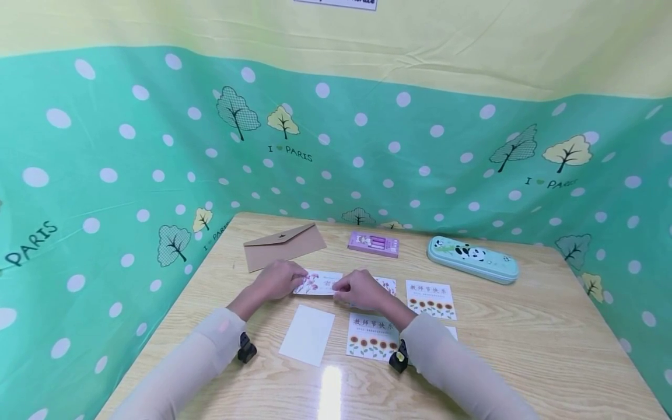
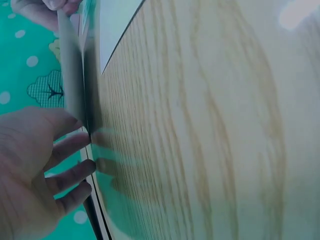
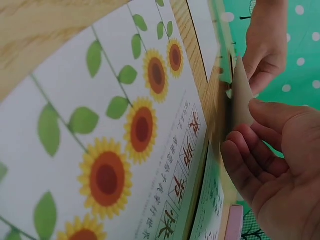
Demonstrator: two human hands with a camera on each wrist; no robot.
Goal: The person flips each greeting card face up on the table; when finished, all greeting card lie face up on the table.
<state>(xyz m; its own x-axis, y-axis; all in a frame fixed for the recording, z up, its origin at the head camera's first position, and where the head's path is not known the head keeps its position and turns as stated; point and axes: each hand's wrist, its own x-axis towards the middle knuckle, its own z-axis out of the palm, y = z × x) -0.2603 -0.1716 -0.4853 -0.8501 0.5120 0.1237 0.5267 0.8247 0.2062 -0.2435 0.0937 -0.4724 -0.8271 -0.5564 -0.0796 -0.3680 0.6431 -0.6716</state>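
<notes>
A white greeting card with pink flowers (image 1: 317,282) is held by its two short ends, close over the table. My left hand (image 1: 275,280) pinches its left end between thumb and fingers. At its right end my right hand (image 1: 362,290) has thumb and fingertips on the edge. The right wrist view shows this card (image 3: 242,102) nearly edge-on, my right thumb on one side. Partly covered by my right hand lies another flowered card (image 1: 387,284). A blank white card (image 1: 307,335) and a sunflower card (image 1: 371,335) lie nearer to me.
A second sunflower card (image 1: 430,298) lies right of my hands, and a white card (image 1: 452,332) is mostly hidden under my right sleeve. Along the back are a brown envelope (image 1: 286,249), a purple box (image 1: 373,244) and a light-blue panda pencil case (image 1: 472,260). Patterned cloth (image 1: 336,157) hangs behind.
</notes>
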